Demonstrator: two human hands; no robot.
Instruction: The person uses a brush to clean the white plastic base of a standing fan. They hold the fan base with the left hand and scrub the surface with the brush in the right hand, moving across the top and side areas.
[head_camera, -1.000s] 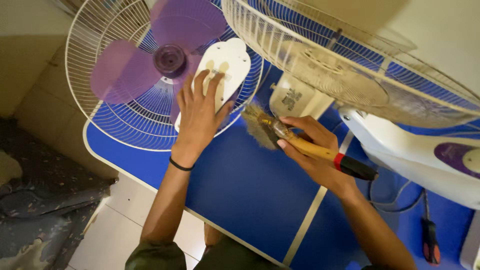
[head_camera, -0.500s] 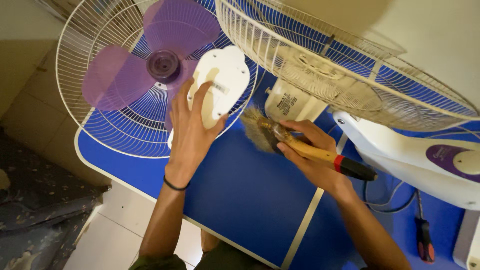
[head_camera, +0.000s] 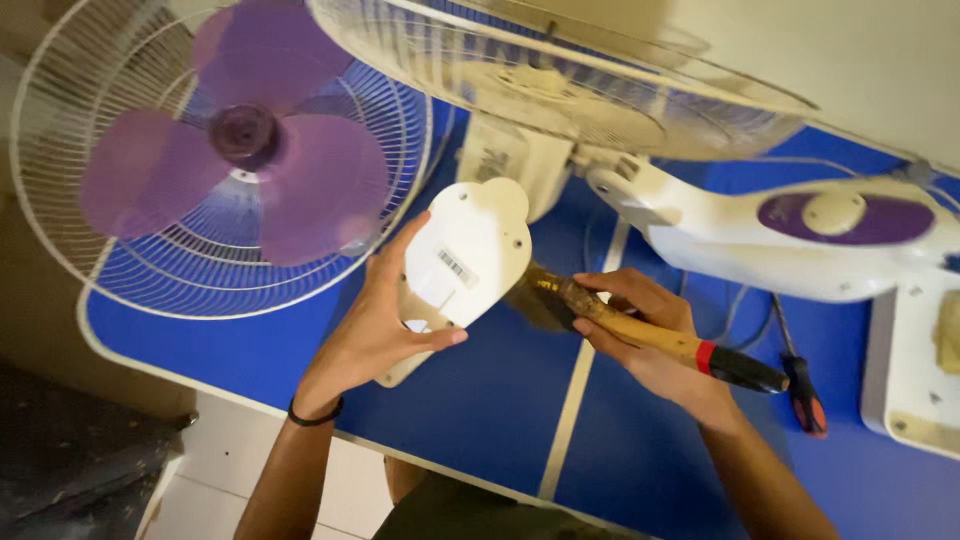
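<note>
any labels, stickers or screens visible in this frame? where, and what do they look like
Small white rectangular sticker with dark stripes: on the white plastic fan cover gripped in the left hand, tilted.
Dark printed patch: on the white motor housing behind the cover, blurred.
Purple oval panel with a white round knob: on the white fan neck, right.
No screens or packages.

Fan grille overhangs above; blue table near edge seemingly free.

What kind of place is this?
Probably a home workbench for cleaning or fixing fans: a taken-apart fan lies on a blue table, beside a purple blade, a paintbrush and a screwdriver.
</note>
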